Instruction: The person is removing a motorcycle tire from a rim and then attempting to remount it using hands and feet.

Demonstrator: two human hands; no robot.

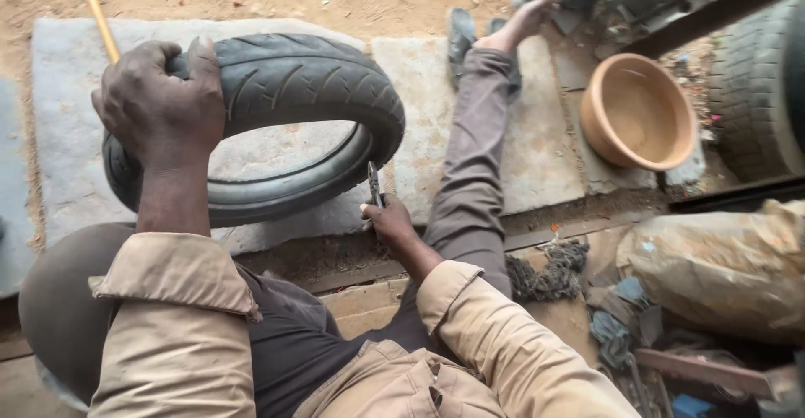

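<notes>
My left hand [159, 103] is curled shut over the top of a black tyre [277, 124], fingers wrapped down across the tread and the thumb pressing on the outer wall, so the tyre stands tilted on its edge against my grip. The tyre rests on a grey stone slab [470, 133] laid in the sandy ground, its lower rim touching the slab just in front of my knee. My right hand [390, 221] sits low beside the tyre's near edge, closed around the handles of a small pair of pliers [374, 185] whose dark metal tip points upward, close to the tyre's lower sidewall; I cannot tell whether the tip touches the rubber. My right leg in grey trousers [474, 158] stretches out across the slab, and my bare foot [524, 20] reaches a dark sandal [459, 36] at the far edge. A thin wooden stick [98, 11] rises behind my left hand, leaning away toward the top of the view. To the right, well apart from the tyre, a round clay-coloured bowl [637, 112] sits on the ground, beside a larger worn tyre [755, 91]. Nearer me on the right lie a tangle of dark cord [553, 269], a dusty plastic sack [721, 267] and some scraps of cloth. My tan jacket sleeves [180, 301] fill the bottom of the view.
</notes>
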